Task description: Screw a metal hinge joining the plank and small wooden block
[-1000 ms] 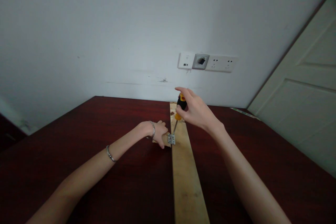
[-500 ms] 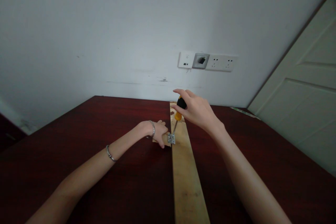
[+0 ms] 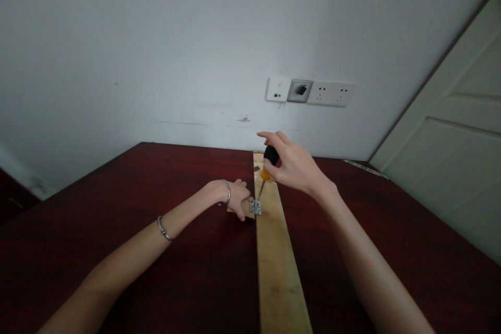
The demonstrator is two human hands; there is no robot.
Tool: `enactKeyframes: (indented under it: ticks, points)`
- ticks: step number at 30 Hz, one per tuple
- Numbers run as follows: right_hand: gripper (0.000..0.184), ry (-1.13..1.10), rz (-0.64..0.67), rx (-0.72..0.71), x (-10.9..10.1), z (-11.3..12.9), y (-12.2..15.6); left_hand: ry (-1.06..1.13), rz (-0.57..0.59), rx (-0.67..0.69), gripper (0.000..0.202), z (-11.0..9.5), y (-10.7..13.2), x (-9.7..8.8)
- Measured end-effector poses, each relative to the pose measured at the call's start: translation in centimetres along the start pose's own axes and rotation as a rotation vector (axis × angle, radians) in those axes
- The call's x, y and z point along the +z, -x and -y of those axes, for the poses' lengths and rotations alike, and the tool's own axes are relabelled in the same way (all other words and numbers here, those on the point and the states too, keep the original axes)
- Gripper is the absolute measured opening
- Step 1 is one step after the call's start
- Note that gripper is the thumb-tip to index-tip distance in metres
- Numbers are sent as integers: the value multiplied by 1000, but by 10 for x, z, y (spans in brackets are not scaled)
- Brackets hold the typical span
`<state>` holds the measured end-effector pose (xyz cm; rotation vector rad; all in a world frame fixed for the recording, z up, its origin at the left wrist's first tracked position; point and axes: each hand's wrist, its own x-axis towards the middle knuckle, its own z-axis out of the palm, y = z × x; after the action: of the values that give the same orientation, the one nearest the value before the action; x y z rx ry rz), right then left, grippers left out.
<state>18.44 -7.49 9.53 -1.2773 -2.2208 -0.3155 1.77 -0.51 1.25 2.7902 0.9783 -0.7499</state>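
Note:
My right hand (image 3: pixel 291 166) is closed round the black and yellow handle of a screwdriver (image 3: pixel 268 160), whose shaft slants down to a small metal hinge (image 3: pixel 255 206). The hinge lies across the left edge of a long pale wooden plank (image 3: pixel 277 261) and a small wooden block (image 3: pixel 247 207). Fingers of my left hand (image 3: pixel 230 196) press down on that block, just left of the hinge, on the dark red table (image 3: pixel 156 229).
A white wall with a row of sockets and switches (image 3: pixel 311 92) rises behind the table. A white panelled door (image 3: pixel 450 151) stands at the right. A thin pale strip (image 3: pixel 364 168) lies at the table's far right edge.
My right hand has sunk slightly and turned a little on the screwdriver handle, hiding its yellow top. The left hand, block and plank stay put.

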Motion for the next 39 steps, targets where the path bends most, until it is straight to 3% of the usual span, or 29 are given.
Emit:
enactKeyframes:
  ticks: [7,12,18,24,31,36,39]
  points:
    - [39,74,-20,26,2,-1,0,-4,14,-15,72,-4,4,-5]
    - [53,36,-12,-18,-1,2,0,22,1,-8,64,0,2,-1]
    - [44,-19,-15,27,1,-1,-1,35,-12,5,68,1,1,1]
    - [56,-67,-19,-18,0,0,-1,28,-7,-13,66,-1,3,-1]
    - [46,-30,-5,15,0,0,0,43,-1,-19,64,-2,4,-3]
    - [57,-38,-8,-12,0,0,0,27,6,-26,65,-5,7,-6]
    - [53,-3,-7,15,0,0,-1,37,1,-16,65,-4,7,-6]
